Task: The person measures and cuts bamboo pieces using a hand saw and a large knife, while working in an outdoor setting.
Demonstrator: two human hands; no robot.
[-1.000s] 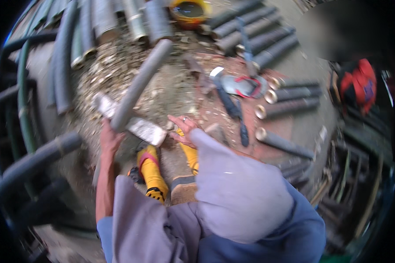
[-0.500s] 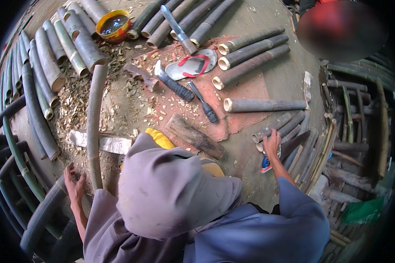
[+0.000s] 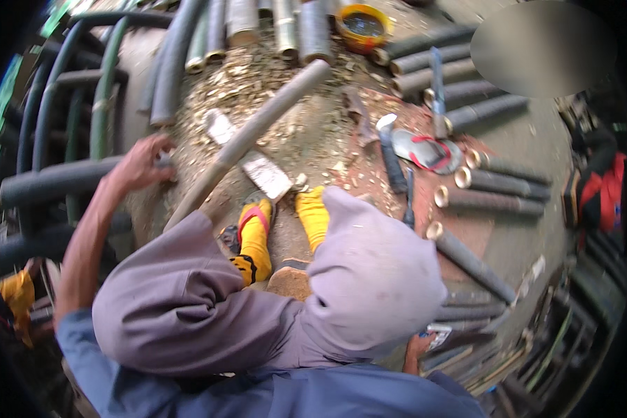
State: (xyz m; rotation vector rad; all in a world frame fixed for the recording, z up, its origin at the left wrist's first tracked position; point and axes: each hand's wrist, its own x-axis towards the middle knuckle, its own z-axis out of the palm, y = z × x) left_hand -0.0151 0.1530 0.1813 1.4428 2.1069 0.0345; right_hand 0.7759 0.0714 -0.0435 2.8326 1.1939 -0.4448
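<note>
At the left, my left hand (image 3: 146,166) curls its fingers on the near end of a thick dark bamboo pole (image 3: 66,182). Low on the right, my right hand (image 3: 416,348) shows only in part beside my knee. It is at the blue and white handle of a handsaw (image 3: 437,334), fingers apparently closed on it; the dark blade points right over cut bamboo. A long pale bamboo pole (image 3: 247,136) slants up from beside my left knee, across a whitish flat piece of wood (image 3: 266,175) on the ground.
Wood chips (image 3: 244,87) cover the ground ahead. A yellow tub (image 3: 362,28) of dark liquid stands among bamboo lengths. A grey sandal (image 3: 425,152), a dark-handled blade (image 3: 391,157) and a chisel-like tool (image 3: 409,198) lie on a reddish mat. Cut bamboo tubes (image 3: 470,261) lie at right.
My view has swung left, so the ground things appear farther right. My left hand has closed over the pole's end. My right hand has shifted from beside the tubes to the saw handle.
</note>
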